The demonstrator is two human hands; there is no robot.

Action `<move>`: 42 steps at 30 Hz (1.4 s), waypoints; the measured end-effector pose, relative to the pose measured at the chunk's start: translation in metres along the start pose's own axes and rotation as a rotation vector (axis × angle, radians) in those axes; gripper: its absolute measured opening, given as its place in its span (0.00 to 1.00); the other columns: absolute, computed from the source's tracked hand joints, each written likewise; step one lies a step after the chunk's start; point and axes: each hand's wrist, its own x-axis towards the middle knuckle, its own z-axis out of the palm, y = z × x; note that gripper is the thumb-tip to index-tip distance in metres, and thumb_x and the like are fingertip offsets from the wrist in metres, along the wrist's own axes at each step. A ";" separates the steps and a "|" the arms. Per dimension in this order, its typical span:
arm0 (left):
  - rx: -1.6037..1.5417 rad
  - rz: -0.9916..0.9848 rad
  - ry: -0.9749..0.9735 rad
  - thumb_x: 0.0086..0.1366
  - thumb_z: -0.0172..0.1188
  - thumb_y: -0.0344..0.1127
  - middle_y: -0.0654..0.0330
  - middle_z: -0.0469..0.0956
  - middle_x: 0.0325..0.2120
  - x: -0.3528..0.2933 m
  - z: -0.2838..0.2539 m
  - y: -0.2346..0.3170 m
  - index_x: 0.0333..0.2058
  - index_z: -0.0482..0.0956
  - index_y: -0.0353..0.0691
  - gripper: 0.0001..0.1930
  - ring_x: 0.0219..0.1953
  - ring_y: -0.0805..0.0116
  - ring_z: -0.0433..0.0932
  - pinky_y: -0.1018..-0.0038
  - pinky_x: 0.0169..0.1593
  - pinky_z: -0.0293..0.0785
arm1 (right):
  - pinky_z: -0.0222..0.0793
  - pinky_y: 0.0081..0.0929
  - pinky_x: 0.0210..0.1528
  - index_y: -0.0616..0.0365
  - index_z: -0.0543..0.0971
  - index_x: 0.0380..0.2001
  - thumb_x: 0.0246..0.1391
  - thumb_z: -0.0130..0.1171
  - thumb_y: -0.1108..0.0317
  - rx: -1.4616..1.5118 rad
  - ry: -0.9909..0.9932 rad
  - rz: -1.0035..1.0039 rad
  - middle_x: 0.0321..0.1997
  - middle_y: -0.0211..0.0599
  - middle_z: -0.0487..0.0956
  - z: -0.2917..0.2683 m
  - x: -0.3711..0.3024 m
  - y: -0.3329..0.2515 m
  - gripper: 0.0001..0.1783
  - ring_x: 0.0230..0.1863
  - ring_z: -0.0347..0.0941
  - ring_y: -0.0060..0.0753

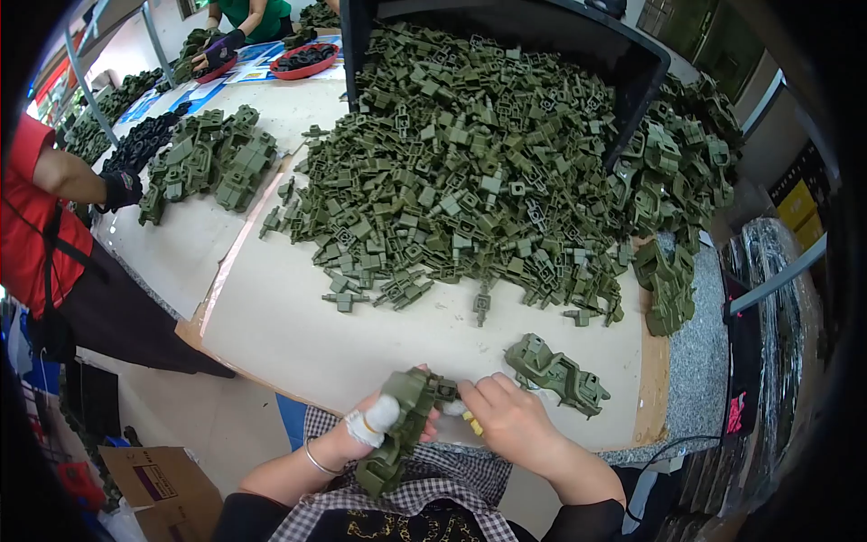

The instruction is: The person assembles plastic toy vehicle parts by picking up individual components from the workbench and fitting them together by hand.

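My left hand [361,429] is closed round a dark green plastic toy vehicle body [397,434], held tilted above my lap at the table's near edge. White wrapping with a yellow band covers its thumb. At the upper end of the body sits a small green plastic part [445,389] with a square face. My right hand [510,417] has its fingers curled in, the fingertips pinching at that part's side. Something white and yellow [472,423] shows under those fingers; its kind is unclear. Another green vehicle body [558,375] lies on the table just beyond my right hand.
A large heap of small green parts [470,172] spills from a black bin [646,68]. More vehicle bodies pile up at right [673,163] and left [212,158]. A person in a red shirt [32,217] stands at left; another works far back near red trays [304,61].
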 end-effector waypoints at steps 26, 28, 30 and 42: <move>0.846 0.136 -0.533 0.56 0.57 0.42 0.54 0.76 0.30 -0.026 -0.005 -0.014 0.42 0.68 0.33 0.21 0.30 0.68 0.74 0.73 0.35 0.69 | 0.66 0.35 0.31 0.62 0.67 0.29 0.39 0.55 0.74 0.516 -0.173 -0.151 0.29 0.43 0.68 0.004 -0.010 -0.021 0.11 0.31 0.69 0.48; 0.925 0.200 -0.594 0.54 0.58 0.42 0.52 0.75 0.24 -0.025 0.002 -0.002 0.40 0.69 0.34 0.20 0.24 0.58 0.74 0.71 0.30 0.68 | 0.66 0.35 0.30 0.62 0.66 0.28 0.39 0.55 0.74 0.514 -0.184 -0.175 0.28 0.43 0.68 0.000 -0.006 -0.023 0.11 0.31 0.69 0.48; 0.996 0.262 -0.543 0.54 0.58 0.42 0.52 0.75 0.23 -0.022 0.001 -0.004 0.39 0.69 0.34 0.19 0.23 0.59 0.75 0.71 0.29 0.68 | 0.66 0.35 0.29 0.62 0.66 0.27 0.39 0.56 0.74 0.489 -0.201 -0.130 0.25 0.42 0.68 0.001 -0.004 -0.024 0.10 0.28 0.69 0.48; 0.740 0.270 -0.318 0.56 0.59 0.33 0.52 0.69 0.46 -0.007 -0.012 0.002 0.56 0.56 0.37 0.31 0.43 0.71 0.71 0.75 0.47 0.67 | 0.66 0.19 0.32 0.60 0.75 0.29 0.44 0.57 0.74 0.899 0.072 0.534 0.21 0.28 0.74 0.010 0.002 0.018 0.06 0.25 0.67 0.17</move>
